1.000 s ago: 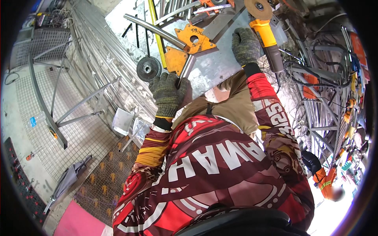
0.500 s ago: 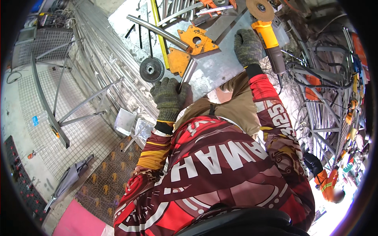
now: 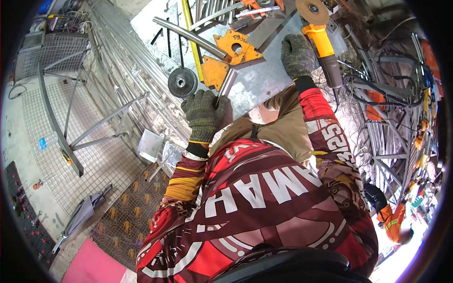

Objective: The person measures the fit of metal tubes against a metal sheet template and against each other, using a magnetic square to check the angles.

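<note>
My left hand (image 3: 204, 113), in a dark knitted glove, is at the near edge of a metal work table (image 3: 255, 87). Its thumb and fingers close round the lower end of a short metal tube (image 3: 228, 83). The tube's upper part lies beside an orange triangular welding magnet (image 3: 214, 73). A larger orange magnet (image 3: 240, 48) touches a long metal tube (image 3: 188, 38) farther in. Close to my left fingertips is a black grinding disc (image 3: 182, 82). My right hand (image 3: 298, 55), gloved alike, lies flat with fingers outstretched on the tabletop, left of a yellow angle grinder (image 3: 322, 47), holding nothing.
A yellow bar (image 3: 192, 47), a flat steel strip (image 3: 271, 30) and orange clamps (image 3: 257, 12) lie farther back on the table. Long metal bars (image 3: 125, 70) run along the left. Cables and metal stock crowd the right, where another person (image 3: 391, 221) in orange is bent over.
</note>
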Tool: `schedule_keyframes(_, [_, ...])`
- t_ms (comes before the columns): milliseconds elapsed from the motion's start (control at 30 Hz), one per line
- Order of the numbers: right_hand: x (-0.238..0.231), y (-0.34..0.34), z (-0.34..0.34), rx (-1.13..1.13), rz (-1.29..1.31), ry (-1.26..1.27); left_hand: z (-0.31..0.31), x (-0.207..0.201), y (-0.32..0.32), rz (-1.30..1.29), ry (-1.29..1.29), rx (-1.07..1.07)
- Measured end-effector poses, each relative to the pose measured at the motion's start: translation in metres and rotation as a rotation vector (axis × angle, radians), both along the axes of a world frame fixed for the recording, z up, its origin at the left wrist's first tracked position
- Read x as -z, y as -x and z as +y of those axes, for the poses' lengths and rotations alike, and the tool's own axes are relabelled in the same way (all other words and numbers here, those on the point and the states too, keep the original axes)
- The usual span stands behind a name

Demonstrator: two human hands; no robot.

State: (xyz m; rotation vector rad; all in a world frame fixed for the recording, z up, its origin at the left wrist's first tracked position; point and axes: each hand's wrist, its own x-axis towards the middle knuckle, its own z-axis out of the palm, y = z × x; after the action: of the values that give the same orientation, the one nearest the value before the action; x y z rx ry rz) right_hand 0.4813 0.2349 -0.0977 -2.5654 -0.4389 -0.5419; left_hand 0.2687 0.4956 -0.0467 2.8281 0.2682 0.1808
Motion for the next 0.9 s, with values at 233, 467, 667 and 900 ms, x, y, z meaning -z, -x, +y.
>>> schedule_keyframes(233, [-0.001,-0.001,0.001,0.012,0.026,0.021,-0.002,-0.008,-0.003,0.0,-0.01,0.007])
schedule_keyframes(467, [-0.003,0.0,0.001,-0.004,-0.007,-0.005,0.0,-0.005,-0.005,0.091,-0.003,-0.002])
schedule_keyframes(667, [-0.009,0.004,0.004,0.032,0.057,0.032,0.002,-0.007,-0.005,0.13,0.054,-0.023])
schedule_keyframes(900, [-0.012,0.004,0.003,0.044,0.059,0.03,0.041,-0.019,-0.004,-0.288,0.099,-0.157])
